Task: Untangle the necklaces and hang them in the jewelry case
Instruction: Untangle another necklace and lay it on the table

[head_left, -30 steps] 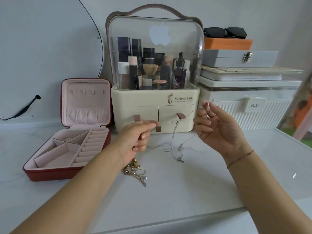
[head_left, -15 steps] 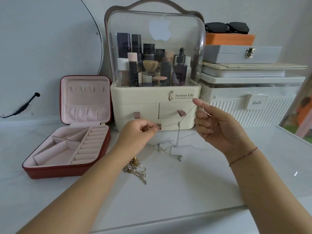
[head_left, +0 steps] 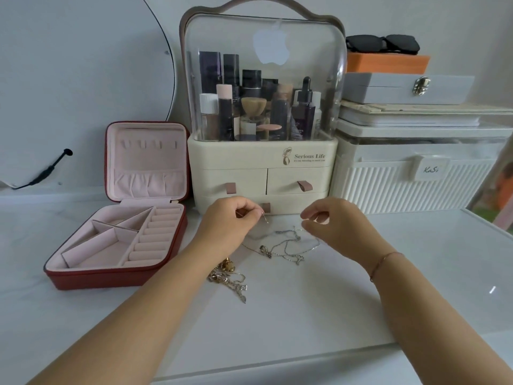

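Note:
A tangle of thin silver necklaces [head_left: 286, 247] lies on the white tabletop between my hands. My left hand [head_left: 230, 226] pinches one fine chain end just above the table. My right hand [head_left: 341, 226] hovers opposite with thumb and forefinger pinched on another thin strand of the same tangle. A heap of gold necklaces [head_left: 227, 276] sits beside my left wrist. The red jewelry case [head_left: 111, 276] stands open at the left, with a pink lining. A row of small hooks [head_left: 150, 145] in its upright lid carries nothing.
A cream cosmetics organiser [head_left: 263, 168] with drawers stands right behind my hands. To its right is a white ribbed storage box [head_left: 416, 184] under stacked boxes and sunglasses [head_left: 383, 44]. A round mirror [head_left: 83, 79] leans at the back left. The table's front edge [head_left: 277, 365] is near.
Both hands have come down from chest height to just above the table. The silver chain that hung stretched between them now lies mostly slack on the tabletop.

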Available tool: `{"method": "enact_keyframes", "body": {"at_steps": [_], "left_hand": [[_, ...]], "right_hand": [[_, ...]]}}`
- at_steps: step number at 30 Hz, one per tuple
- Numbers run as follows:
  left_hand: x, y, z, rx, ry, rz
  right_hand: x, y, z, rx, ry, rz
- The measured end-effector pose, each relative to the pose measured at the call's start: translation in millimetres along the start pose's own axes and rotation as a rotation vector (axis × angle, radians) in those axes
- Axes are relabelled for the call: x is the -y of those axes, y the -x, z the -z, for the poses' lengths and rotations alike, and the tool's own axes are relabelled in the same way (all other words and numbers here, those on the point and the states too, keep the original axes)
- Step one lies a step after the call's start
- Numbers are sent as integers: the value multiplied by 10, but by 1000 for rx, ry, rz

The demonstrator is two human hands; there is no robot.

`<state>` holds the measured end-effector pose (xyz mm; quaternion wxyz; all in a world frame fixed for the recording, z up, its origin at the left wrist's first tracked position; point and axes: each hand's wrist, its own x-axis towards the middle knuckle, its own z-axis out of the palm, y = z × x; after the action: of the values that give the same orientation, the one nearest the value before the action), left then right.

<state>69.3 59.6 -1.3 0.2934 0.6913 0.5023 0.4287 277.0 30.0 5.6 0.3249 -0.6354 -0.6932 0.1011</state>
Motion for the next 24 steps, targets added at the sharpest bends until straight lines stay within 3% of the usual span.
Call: {"method": "enact_keyframes", "body": {"at_steps": [3, 6, 8, 17, 22, 24], "left_hand": [[-7, 1, 9, -25, -45, 1], [-18, 13, 12, -29, -58, 2], [-31, 19, 16, -31, -63, 0], [-59, 20, 33, -56, -68, 9], [-72, 2, 23, -35, -20, 13], [-97, -2, 9, 1, 26, -7]], "right_hand": [[178, 16, -52, 103, -164, 116], [292, 37, -202, 316, -64, 173], [315, 32, -246, 357, -17, 194], [310, 24, -160, 311, -151, 178], [412, -127, 168, 195, -681, 30], [479, -173, 243, 196, -767, 19]]}}
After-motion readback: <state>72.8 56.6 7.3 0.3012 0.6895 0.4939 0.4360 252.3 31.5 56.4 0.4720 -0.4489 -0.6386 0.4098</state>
